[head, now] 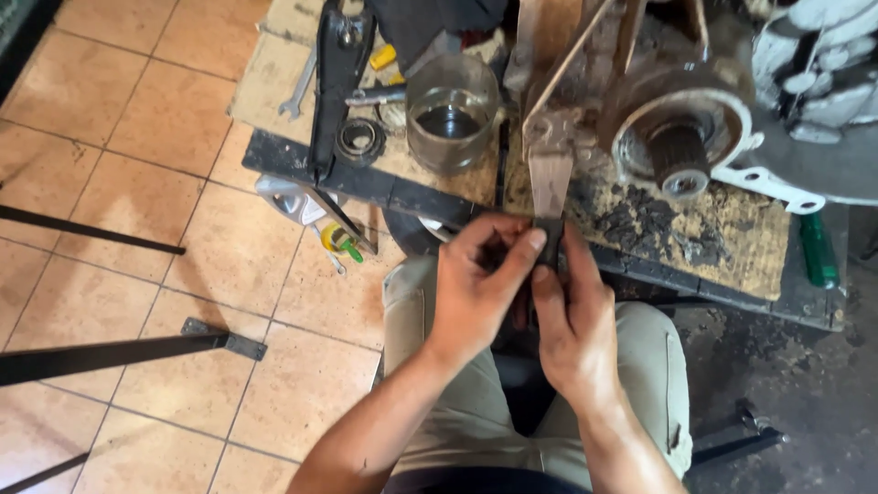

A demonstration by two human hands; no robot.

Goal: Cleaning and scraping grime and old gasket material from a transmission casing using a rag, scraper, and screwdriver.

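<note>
I see a small dark part pinched between both hands just in front of the counter edge, above my lap. My left hand fingers close around it; my right hand grips it too. A glass jar and wheel hub sit beyond.

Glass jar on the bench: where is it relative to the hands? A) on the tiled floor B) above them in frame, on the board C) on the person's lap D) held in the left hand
B: the glass jar stands on the board, up-frame of the left hand and the right hand, which both pinch a small dark part.
</note>
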